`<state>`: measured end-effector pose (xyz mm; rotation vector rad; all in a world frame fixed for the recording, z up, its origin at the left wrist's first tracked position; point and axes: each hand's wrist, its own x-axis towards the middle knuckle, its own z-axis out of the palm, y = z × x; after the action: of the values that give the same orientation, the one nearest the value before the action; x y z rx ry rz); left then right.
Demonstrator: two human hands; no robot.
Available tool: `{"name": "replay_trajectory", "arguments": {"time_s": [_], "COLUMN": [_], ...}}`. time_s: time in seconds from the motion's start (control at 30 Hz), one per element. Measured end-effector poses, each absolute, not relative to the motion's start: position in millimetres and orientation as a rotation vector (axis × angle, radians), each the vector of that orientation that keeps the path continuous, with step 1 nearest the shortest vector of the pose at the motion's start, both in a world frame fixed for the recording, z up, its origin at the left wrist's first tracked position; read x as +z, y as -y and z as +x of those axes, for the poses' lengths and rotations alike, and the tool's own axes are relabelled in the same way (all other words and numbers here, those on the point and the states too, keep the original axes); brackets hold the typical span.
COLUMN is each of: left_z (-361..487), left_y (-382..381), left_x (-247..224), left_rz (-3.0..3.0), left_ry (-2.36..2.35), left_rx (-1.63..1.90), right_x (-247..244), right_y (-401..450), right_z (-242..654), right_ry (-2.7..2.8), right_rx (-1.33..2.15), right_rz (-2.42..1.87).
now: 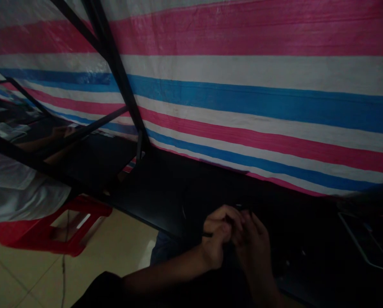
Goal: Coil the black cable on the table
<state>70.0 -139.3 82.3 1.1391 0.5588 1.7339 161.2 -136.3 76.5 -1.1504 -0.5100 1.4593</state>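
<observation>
The scene is very dark. My left hand (218, 233) and my right hand (253, 246) meet over a black table top (165, 192), fingertips together. A thin dark piece, like a cable or rod (207, 234), sticks out left of my left hand's closed fingers. My right hand's fingers press against the same spot; what they pinch is too dark to make out.
A striped pink, white and blue tarp (258, 98) hangs right behind the table. A black metal frame (114, 68) stands at the left. A red plastic stool (63, 226) sits on the tiled floor. Another person's white sleeve (21, 192) shows at far left. A phone-like object (367, 244) lies at right.
</observation>
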Motion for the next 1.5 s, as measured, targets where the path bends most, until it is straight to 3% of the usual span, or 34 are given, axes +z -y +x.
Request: {"name": "replay_trajectory", "arguments": {"time_s": [0.23,0.63,0.83,1.03,1.3,1.5], "left_z": [58,47,50,68,48,49], "left_y": [151,143,155,167,130,116], "left_x": [55,6,15,24,95,117], "left_rz": [2.267,2.461,1.919,1.282,0.873,0.877], "left_ry": [-0.670,-0.863,-0.748,-0.640,-0.750,-0.658], "left_rx": [1.485,1.423,1.457,1.306,1.579,1.631], "right_x": [81,66,110,143,100,78], "right_y": [132,131,122,90,117,166], "right_z": [171,160,152,154,156,142], "right_ry": [0.444,0.458,0.389,0.535,0.944,1.195], "right_rx": [1.479,1.371,1.500,1.364,1.340,1.305], "right_rz": [-1.220,-1.105,-0.885,-0.751,-1.039,-1.082]}}
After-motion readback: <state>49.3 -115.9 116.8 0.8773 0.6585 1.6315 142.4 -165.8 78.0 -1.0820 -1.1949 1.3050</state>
